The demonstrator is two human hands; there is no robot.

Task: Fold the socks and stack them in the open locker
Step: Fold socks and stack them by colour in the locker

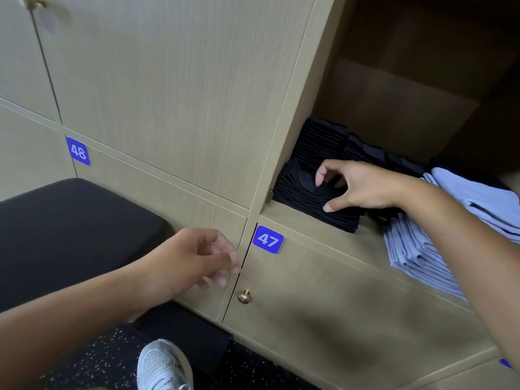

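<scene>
The right hand (pixel 363 187) reaches into the open locker (pixel 295 215) and rests on the front stack of folded black socks (pixel 306 190), thumb tip and curled fingertips touching the top sock, the fingers spread and not closed around it. More black socks (pixel 323 136) are stacked just beyond this hand, against the locker's left wall. Under the right forearm a pile of folded light-blue cloths (pixel 416 249) hangs partly over the shelf edge. The left hand (pixel 197 257) hovers well apart from the right, lower and in front of the closed doors, its fingers loosely curled and holding nothing. Just right of its fingertips is the blue 47 label (pixel 267 239), with a brass knob (pixel 244 296) below. Left of this hand lies a black padded bench (pixel 70 229), and a white sneaker (pixel 163 367) shows beneath it
</scene>
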